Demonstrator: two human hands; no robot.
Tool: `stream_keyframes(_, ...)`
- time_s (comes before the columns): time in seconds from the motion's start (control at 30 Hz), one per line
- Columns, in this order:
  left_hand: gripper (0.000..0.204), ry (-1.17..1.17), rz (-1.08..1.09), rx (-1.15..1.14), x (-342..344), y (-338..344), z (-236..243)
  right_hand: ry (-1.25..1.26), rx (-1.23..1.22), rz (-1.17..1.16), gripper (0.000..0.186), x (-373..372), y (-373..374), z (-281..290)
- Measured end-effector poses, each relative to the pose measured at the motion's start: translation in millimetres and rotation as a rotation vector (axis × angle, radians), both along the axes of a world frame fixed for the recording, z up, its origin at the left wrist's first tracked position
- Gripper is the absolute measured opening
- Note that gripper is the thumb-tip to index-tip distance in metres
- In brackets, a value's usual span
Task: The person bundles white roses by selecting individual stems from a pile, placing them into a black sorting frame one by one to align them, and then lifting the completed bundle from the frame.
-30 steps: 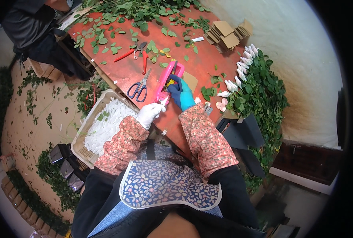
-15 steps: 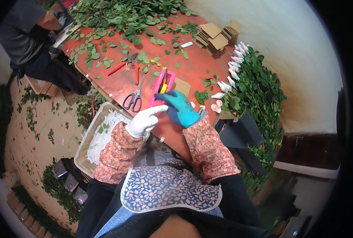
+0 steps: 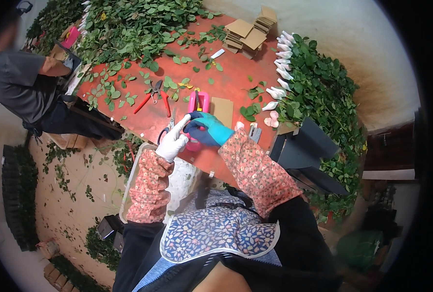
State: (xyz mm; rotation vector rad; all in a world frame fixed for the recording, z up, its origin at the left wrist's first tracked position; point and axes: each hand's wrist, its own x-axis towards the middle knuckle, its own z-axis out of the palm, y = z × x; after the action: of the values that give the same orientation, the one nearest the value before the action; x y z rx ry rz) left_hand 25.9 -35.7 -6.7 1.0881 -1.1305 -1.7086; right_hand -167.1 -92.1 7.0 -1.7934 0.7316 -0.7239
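Note:
My left hand [image 3: 172,145], in a white glove, stretches its index finger to the fingertips of my right hand; its other fingers curl loosely with nothing visible in them. My right hand [image 3: 209,129] wears a teal and dark blue glove. Its fingers are bent and closed at that white fingertip; whatever they pinch is hidden. Beneath both hands lies a pink oblong holder [image 3: 206,100] with a yellow-and-dark tool [image 3: 197,100] inside, its near part covered. Scissors [image 3: 171,118] lie by my left hand, partly hidden. A flat cardboard piece [image 3: 222,111] lies beside the holder.
Red-handled pruning shears [image 3: 154,97] lie farther off on the red table [image 3: 177,70]. Leafy stems with white-wrapped heads [image 3: 285,65] line the right edge, beside a black stand [image 3: 306,146]. Cardboard pieces [image 3: 248,34] are stacked behind. Another person [image 3: 27,87] works at far left.
The view has shifted, bringing more of the other person into sight. My left index finger has moved up from near my right thumb to my right fingertips.

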Motion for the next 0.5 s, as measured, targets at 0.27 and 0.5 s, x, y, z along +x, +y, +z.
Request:
stream_keyframes(0.27, 0.052, -0.556, 0.158, -0.535, -9, 14, -15, -0.016, 0.138, 0.020, 0.020, 4, 2, -30)
stream_keyframes(0.5, 0.062, -0.759, 0.413, -0.808, -26, 31, -19, 0.126, -0.185, -0.051, 0.034, 3, 10, -20)
